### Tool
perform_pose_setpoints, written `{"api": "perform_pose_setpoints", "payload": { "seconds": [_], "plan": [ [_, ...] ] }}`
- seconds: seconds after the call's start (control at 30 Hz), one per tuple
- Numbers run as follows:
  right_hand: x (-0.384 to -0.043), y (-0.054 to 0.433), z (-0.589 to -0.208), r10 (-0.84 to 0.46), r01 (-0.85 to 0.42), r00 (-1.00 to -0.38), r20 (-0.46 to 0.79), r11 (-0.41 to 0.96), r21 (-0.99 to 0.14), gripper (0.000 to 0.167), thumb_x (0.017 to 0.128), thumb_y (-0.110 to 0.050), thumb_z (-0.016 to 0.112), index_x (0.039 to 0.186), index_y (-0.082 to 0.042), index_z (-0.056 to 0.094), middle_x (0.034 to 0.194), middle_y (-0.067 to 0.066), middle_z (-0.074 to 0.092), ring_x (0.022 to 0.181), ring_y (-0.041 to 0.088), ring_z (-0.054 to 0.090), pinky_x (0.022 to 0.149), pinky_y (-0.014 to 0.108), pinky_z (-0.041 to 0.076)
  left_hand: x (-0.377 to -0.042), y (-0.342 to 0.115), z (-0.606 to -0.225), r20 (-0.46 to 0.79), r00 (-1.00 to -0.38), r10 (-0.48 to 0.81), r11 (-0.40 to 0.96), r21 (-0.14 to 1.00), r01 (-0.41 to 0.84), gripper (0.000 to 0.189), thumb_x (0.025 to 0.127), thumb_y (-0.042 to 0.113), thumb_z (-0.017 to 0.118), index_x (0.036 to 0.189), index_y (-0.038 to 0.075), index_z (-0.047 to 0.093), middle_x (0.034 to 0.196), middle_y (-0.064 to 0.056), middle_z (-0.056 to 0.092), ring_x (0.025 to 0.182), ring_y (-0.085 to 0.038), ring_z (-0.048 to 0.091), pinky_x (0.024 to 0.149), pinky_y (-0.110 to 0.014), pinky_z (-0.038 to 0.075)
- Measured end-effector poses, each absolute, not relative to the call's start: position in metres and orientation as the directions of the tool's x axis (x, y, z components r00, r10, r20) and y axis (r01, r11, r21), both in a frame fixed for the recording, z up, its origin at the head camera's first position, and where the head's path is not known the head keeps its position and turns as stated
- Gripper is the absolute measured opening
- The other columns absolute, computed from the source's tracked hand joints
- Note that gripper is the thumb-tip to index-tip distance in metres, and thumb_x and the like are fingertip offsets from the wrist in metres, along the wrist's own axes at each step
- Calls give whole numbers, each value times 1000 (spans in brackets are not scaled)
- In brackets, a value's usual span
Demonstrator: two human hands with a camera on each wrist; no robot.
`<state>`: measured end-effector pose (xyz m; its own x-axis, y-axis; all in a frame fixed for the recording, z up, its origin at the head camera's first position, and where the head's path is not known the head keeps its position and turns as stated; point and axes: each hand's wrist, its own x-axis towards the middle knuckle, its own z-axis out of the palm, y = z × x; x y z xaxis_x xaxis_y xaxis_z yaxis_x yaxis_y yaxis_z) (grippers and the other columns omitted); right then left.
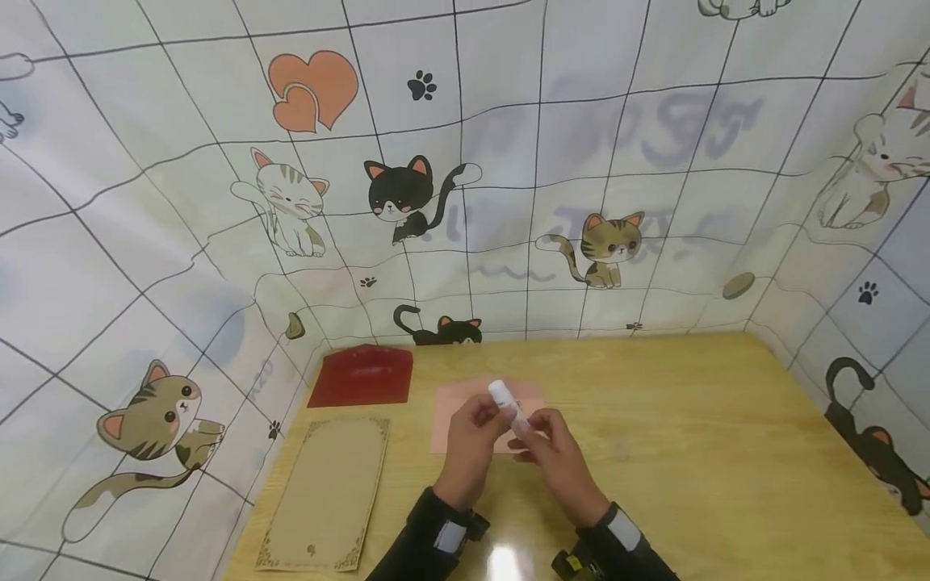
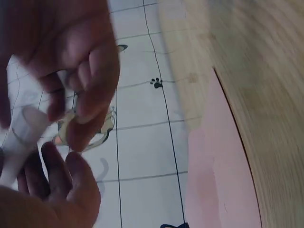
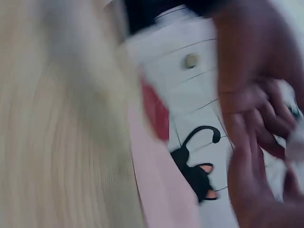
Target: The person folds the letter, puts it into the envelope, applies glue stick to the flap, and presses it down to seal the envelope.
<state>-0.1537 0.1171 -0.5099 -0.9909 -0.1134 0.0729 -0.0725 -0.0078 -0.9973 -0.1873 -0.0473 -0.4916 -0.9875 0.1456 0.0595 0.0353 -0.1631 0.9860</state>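
Both hands meet around a white glue stick, tilted above a pink envelope. My left hand pinches its middle between thumb and fingers, and the end with the cap points up and away. At the lower end, the thumb and fingers of my right hand close around the tube. The left wrist view has the glue stick between the left hand below and the right hand above. Only a bit of the glue stick shows at the right wrist view's edge.
A dark red envelope lies at the table's back left corner. In front of it is a beige sheet with an ornate border. Cat-patterned cloth walls the wooden table at the back and sides.
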Motion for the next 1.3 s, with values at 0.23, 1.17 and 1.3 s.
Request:
{"api": "perform_pose_setpoints", "payload": {
  "seconds": [0.23, 1.17, 1.3],
  "plan": [
    [-155, 128, -517, -442, 204, -897, -19, -374, -905, 29, 124, -25, 50, 147, -8, 47, 120, -3, 83, 112, 10, 82, 103, 30, 67, -190, -63, -495, 53, -966, 252, -223, 975, -4, 28, 109, 8, 72, 132, -8, 70, 131, -21, 82, 116, -12, 77, 105, -30, 63],
    [-158, 99, -512, -24, 29, -999, -25, -160, -987, 22, 105, -14, 82, 117, -4, 67, 115, 2, 85, 106, 6, 81, 93, 25, 67, -189, -58, -493, 9, -998, 64, -146, 989, -1, 23, 102, 12, 84, 118, -3, 76, 100, -3, 80, 99, -13, 71, 87, -27, 56],
    [-156, 94, -513, 62, -11, -998, 10, -9, -1000, 37, 101, -15, 88, 123, -1, 62, 114, 9, 82, 101, 7, 80, 87, 25, 68, -189, -59, -492, 15, -999, 29, -121, 993, 11, 27, 101, 17, 87, 118, -2, 78, 97, -4, 80, 96, -12, 70, 81, -26, 54]
  ]
}}
